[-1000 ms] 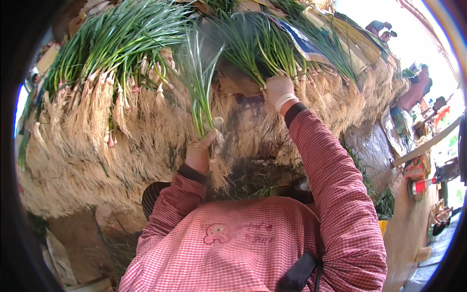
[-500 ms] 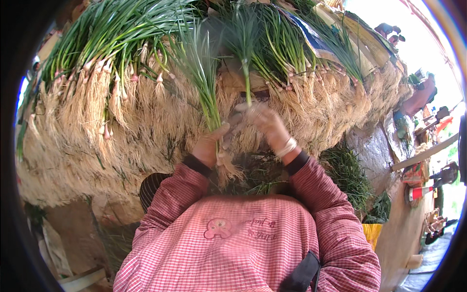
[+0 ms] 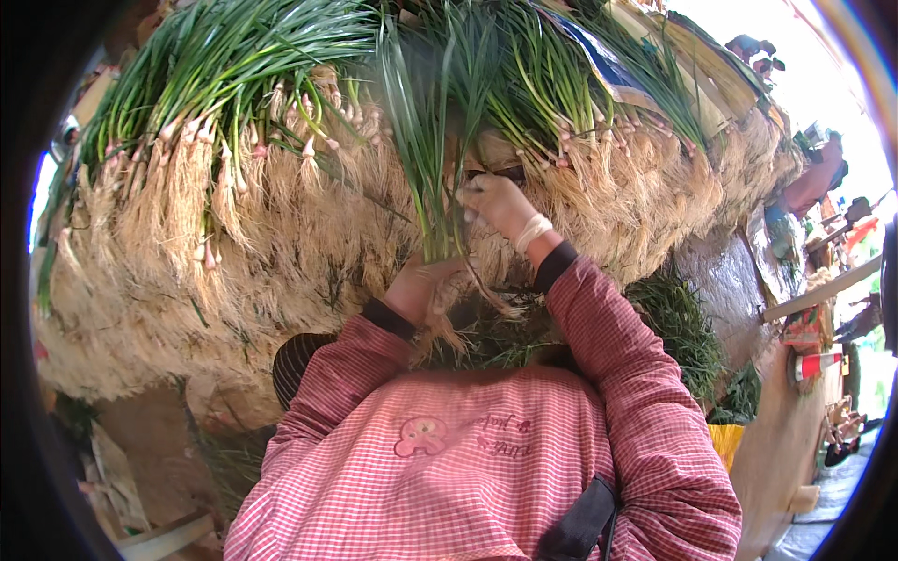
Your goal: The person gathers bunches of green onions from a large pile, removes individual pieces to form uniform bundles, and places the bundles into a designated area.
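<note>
A bunch of green garlic (image 3: 432,201) stands upright in front of me, long green leaves up and pale roots down. Wrapped round its lower stems is my left hand (image 3: 426,285), closed. My right hand (image 3: 500,206), in a pale glove with a white band at the wrist, is beside the bunch with its fingers curled together. What those fingers pinch is hidden. A thin brownish strand (image 3: 482,280) slants down from the bunch between my hands, ending in rootlike fibres.
A large heap of green garlic (image 3: 187,187) spreads across the far side, roots toward me. More stalks (image 3: 552,103) lie at the right beside a blue-and-white sheet (image 3: 599,61). Loose green leaves (image 3: 678,327) are piled at my right. A red-and-white cone (image 3: 817,366) stands farther right.
The left hand's bunch has shifted slightly right and stands straighter. The separate slim stalks at my right hand now merge with it. My right hand has risen slightly, its fingers curled.
</note>
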The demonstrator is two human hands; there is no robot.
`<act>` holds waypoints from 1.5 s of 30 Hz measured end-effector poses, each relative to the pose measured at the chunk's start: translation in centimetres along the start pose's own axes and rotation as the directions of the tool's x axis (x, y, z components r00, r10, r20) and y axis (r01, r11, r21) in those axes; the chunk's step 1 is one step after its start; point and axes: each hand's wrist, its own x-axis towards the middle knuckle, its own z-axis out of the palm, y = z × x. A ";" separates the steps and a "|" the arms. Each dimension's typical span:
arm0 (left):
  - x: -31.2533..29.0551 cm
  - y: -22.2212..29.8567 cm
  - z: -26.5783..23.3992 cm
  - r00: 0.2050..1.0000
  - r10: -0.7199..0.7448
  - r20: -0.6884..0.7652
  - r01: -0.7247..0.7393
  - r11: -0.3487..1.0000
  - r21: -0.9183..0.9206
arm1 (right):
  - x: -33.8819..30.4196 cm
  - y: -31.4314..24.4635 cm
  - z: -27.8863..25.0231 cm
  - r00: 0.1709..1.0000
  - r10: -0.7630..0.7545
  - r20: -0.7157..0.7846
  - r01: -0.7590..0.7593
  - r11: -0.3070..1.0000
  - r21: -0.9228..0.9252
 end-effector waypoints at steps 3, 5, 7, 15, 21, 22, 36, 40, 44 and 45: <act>0.0 -0.1 -0.5 0.998 -0.066 0.018 0.066 0.997 -0.045 | -0.3 1.8 2.1 0.977 -0.180 -0.113 0.168 0.979 -0.114; -0.2 0.5 -0.6 0.997 -0.066 0.034 0.063 0.995 0.082 | -1.2 1.7 2.5 0.956 -0.231 -0.181 0.195 0.961 -0.198; -0.9 1.1 0.4 0.994 -0.096 -0.043 0.098 0.994 0.051 | -1.7 1.4 2.0 0.967 -0.216 -0.133 0.186 0.960 -0.207; -0.5 0.8 -0.5 0.987 -0.161 0.014 0.159 0.984 0.085 | -1.6 3.3 1.6 0.989 -0.140 -0.039 0.130 0.973 -0.189; 0.0 -0.4 -1.1 0.993 -0.085 -0.085 0.098 0.982 0.163 | -3.8 2.1 2.7 0.853 -0.514 -0.088 0.233 0.527 -0.817; 0.0 -0.4 -1.0 0.991 -0.089 -0.101 0.102 0.986 0.135 | -3.5 2.3 3.0 0.833 -0.541 -0.120 0.211 0.510 -0.834; -1.8 3.3 -1.1 0.924 0.382 -0.002 -0.378 0.913 -0.156 | -4.5 -0.8 -1.5 0.924 -0.299 -0.237 -0.005 0.612 -0.791; -1.4 3.8 -1.4 0.960 0.264 -0.090 -0.279 0.915 -0.291 | -0.7 1.7 -2.1 0.942 -0.101 -0.319 -0.169 0.679 -0.714; -1.6 3.6 -1.4 0.988 0.115 -0.108 -0.131 0.979 -0.159 | -3.5 4.4 -0.6 0.946 -0.322 -0.036 0.267 0.838 -0.475; -1.5 3.0 -1.5 0.992 0.081 -0.102 -0.095 0.985 -0.146 | -4.7 2.7 0.8 0.985 -0.172 -0.017 0.154 0.915 -0.372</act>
